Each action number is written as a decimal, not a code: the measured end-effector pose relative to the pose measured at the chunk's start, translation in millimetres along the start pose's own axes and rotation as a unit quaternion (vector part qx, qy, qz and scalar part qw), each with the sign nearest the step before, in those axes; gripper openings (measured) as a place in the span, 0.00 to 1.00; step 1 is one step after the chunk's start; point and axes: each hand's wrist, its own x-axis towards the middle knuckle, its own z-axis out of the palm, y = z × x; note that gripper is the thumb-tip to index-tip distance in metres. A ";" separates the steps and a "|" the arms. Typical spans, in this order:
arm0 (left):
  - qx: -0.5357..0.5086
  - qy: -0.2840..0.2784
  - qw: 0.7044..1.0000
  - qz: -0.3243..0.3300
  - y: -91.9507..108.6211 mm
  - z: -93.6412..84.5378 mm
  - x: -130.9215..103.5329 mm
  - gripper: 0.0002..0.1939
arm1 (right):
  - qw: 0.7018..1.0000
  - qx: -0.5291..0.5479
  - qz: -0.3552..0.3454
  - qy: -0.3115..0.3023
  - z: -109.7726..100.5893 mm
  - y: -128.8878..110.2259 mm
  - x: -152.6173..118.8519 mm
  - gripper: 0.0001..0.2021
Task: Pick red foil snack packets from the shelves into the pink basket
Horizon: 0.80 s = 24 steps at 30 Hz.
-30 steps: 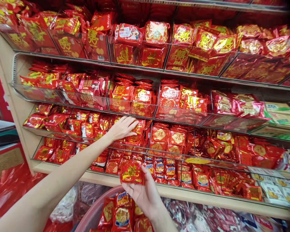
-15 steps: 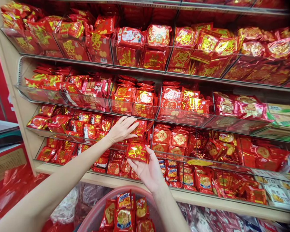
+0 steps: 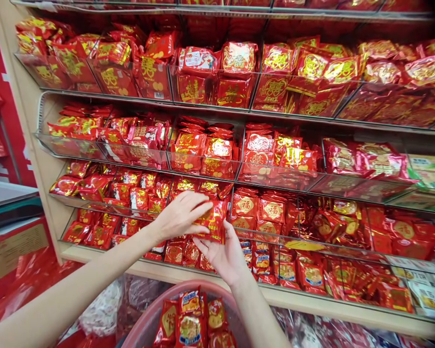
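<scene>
Red and gold snack packets [image 3: 214, 220] are held between my two hands in front of the third shelf's clear lip. My left hand [image 3: 183, 215] lies over their left side, fingers bent onto the top packet. From below and the right, my right hand [image 3: 226, 253] supports them, thumb at their right edge and fingers underneath. How many packets are in the grip cannot be told. Under my forearms sits a pink basket [image 3: 141, 321] with several red packets [image 3: 190, 328] in it.
Shelves with clear lips [image 3: 203, 108] hold rows of red packets, with green and white packs [image 3: 429, 169] at the right. A wooden upright [image 3: 45, 193] bounds the left side. Boxes [image 3: 14, 246] stand at the lower left, and plastic-wrapped goods [image 3: 103, 309] lie below the shelves.
My left hand has moved down from the shelf's packets onto those at my right hand. The view has shifted slightly, with the shelves now a little further right.
</scene>
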 end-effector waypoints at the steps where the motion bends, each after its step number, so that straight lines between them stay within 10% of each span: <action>1: -0.007 -0.019 1.000 0.006 7.8 -1.3 -2.9 0.31 | 1.000 0.002 -0.003 -0.007 -0.7 1.8 -2.6 0.16; 14: -0.139 -0.174 0.971 -0.089 76.5 -11.4 -35.1 0.35 | 0.995 0.010 0.068 0.072 -37.1 46.0 -39.2 0.15; 24: -0.029 -0.149 0.966 -0.209 -37.3 6.9 -36.6 0.27 | 0.988 0.005 0.112 0.108 -56.4 61.0 -54.1 0.20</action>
